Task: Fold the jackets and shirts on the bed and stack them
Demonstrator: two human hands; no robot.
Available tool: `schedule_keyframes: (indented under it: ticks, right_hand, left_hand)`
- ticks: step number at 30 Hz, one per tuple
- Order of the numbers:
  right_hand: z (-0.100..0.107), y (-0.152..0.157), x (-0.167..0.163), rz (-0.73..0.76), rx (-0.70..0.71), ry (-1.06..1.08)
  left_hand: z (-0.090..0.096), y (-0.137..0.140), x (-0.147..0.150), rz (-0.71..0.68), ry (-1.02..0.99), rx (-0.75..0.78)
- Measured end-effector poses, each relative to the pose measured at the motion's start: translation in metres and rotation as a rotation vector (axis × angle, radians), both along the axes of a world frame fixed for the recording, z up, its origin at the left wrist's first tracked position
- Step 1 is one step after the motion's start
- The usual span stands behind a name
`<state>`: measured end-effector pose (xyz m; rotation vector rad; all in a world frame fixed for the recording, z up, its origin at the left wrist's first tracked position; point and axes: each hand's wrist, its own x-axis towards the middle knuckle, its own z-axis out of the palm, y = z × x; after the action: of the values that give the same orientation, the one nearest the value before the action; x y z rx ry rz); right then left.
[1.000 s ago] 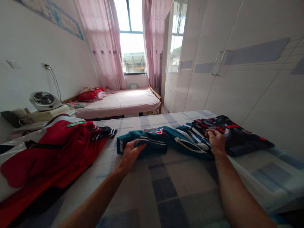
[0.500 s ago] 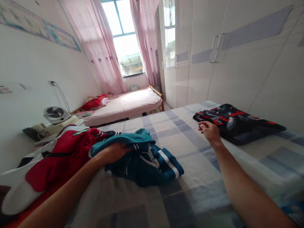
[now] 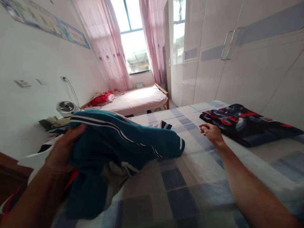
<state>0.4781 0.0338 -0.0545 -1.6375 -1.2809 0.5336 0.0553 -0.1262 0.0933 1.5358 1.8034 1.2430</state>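
Note:
My left hand (image 3: 64,147) grips a teal jacket (image 3: 133,133) at its left end and lifts that part above the bed. A black-and-white stripe runs along the jacket, and a sleeve reaches right to a white-banded cuff. Part of its pale lining shows underneath. My right hand (image 3: 212,132) hovers with fingers curled together, and no cloth shows between them. Just beyond it lies a folded black garment (image 3: 251,125) with red lettering. Below my left hand, the pile of other clothes (image 3: 44,148) is mostly hidden by the jacket and my arm.
A checkered sheet (image 3: 190,177) covers the bed in front of me. Beyond it stand a smaller pink-covered bed (image 3: 140,100) and a window with pink curtains. A fan (image 3: 66,107) sits at the left wall. White wardrobe doors (image 3: 213,79) rise along the right.
My left hand has pulled the teal jacket left and up, spreading it out from a crumpled heap. It now covers the red clothing. My right hand has barely moved.

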Motion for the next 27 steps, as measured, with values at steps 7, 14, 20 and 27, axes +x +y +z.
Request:
schedule_keyframes:
  ticks: [7, 14, 20, 27]
  right_hand:
    - [-0.007, 0.002, -0.003, 0.044, -0.063, -0.065]
    - [-0.011, 0.003, -0.006, 0.083, -0.120, -0.133]
    - [-0.010, 0.003, -0.007, 0.109, -0.126, -0.163]
    - [-0.008, 0.005, -0.002, 0.128, -0.136, -0.185]
  left_hand:
    - [-0.012, -0.006, 0.030, -0.735, 0.235, -0.383]
    - [-0.075, -0.036, 0.084, -0.503, 0.748, -0.087]
    - [-0.076, -0.009, 0.085, -0.502, 0.856, 0.004]
    - [0.084, 0.041, -0.013, 0.251, 0.847, 0.541]
